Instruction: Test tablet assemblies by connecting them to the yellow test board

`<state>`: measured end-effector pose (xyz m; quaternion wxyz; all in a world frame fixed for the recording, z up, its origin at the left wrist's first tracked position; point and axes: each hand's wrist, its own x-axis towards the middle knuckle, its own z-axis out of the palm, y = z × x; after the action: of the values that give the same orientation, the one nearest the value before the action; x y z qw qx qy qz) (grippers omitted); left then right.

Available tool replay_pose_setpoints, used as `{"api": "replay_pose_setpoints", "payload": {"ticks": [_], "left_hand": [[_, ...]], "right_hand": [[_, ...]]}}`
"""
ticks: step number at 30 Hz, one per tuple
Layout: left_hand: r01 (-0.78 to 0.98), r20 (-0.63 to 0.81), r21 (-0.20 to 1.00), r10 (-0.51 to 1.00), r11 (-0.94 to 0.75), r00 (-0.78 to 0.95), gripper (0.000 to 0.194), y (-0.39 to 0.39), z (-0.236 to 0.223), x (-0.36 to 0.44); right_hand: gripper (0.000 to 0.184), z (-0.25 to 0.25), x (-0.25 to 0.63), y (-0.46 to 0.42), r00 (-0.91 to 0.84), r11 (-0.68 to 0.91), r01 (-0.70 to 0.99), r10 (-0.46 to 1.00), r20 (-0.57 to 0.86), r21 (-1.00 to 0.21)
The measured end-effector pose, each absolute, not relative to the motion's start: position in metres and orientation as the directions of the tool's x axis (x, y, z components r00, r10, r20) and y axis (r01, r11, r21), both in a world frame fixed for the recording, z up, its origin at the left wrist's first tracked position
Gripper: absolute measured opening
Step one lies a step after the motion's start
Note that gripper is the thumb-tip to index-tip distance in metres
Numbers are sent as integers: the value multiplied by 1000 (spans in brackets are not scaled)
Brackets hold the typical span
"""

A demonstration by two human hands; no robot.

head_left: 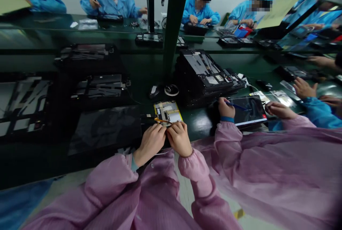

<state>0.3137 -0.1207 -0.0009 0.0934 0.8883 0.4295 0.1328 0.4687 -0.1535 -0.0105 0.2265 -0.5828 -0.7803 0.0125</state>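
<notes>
In front of me on the bench lies a small opened electronic device (pixel 168 111), tablet-like, with a yellow rim, silver plates and an orange flex strip across its near part. My left hand (pixel 153 138) is closed, its fingers curled at the near left edge of the device. Close beside it, almost touching, my right hand (pixel 180 139) is closed at the near right edge. Both sets of fingertips meet there, and they hide the part that they grip. A dark flat sheet or panel (pixel 107 126) lies to the left of my left hand.
A tall stack of black trays (pixel 207 73) with device parts stands right of centre. More parts trays (pixel 100 87) lie at left. A tape roll (pixel 171 90) and a dark mouse-like object (pixel 155 91) sit behind the device. At right, a co-worker's hands work at a tablet (pixel 247 110).
</notes>
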Motion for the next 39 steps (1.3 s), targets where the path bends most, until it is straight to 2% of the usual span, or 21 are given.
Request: {"api": "replay_pose_setpoints", "payload": {"ticks": [4,10,16,20,22,24,27,30,32,33,35,39], "left_hand": [[723,120,346,792,-598,598,14,-121,-3,313],[727,54,406,809,-554,586,18,-120,-6,310],[697,54,501,823,-513,566,21,-117,-7,306],[651,83,584,834,-485,546,27,-114,-13,305],[635,88,618,843,-464,530,34,-115,-14,303],[664,59,598,851,-449,522,43,-117,-9,297],[716,29,527,852,-457,522,44,-116,10,281],[721,163,453,843,-525,512,29,-99,32,265],[756,237,354,835,-550,497,29,-80,37,261],[783,237,305,839,-543,490,29,-70,36,262],[820,198,241,853,-520,483,28,-52,28,266],[815,165,252,853,-522,496,24,-35,5,274]], "right_hand": [[18,-10,463,-155,-268,363,897,900,343,-252],[21,-12,452,-156,-305,374,913,890,341,-160],[22,-9,446,-155,-312,371,922,881,355,-109],[21,-10,439,-155,-291,353,928,888,355,-122],[21,-9,437,-156,-260,330,930,900,349,-160],[20,-6,440,-158,-209,296,929,916,343,-223],[19,7,452,-157,-136,262,879,939,316,-399],[26,21,461,-143,19,182,781,949,314,-598],[24,23,457,-123,129,100,771,942,309,-629],[20,22,451,-112,150,57,798,946,289,-600],[15,16,437,-89,146,-39,884,970,195,-467],[12,2,411,-64,188,-183,969,982,13,-168]]}}
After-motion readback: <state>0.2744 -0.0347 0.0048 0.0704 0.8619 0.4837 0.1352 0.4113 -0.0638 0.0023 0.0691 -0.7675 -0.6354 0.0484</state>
